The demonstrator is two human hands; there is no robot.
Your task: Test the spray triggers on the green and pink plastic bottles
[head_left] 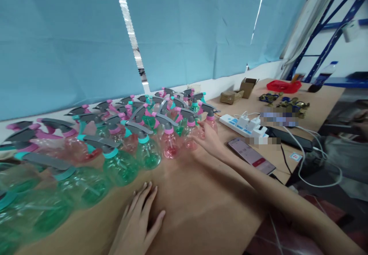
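Note:
Many spray bottles stand in rows on the table, with clear round bodies tinted green or pink and grey trigger heads. My right hand (207, 139) reaches to the right end of the front row. Its thumb and forefinger are spread at a pink spray bottle (190, 135), and whether they press on it is unclear. Another pink spray bottle (211, 126) stands just behind this hand, partly covered by it. My left hand (136, 218) lies flat on the table with fingers apart, holding nothing. Nearest to it is a green spray bottle (120, 167).
A phone (250, 156) and a white power strip (240, 126) with cables lie right of my right hand. Farther back are a small cardboard box (247, 87), a red tray (284, 86) and brass-coloured parts (293, 106). A blue curtain (184, 29) hangs behind the table.

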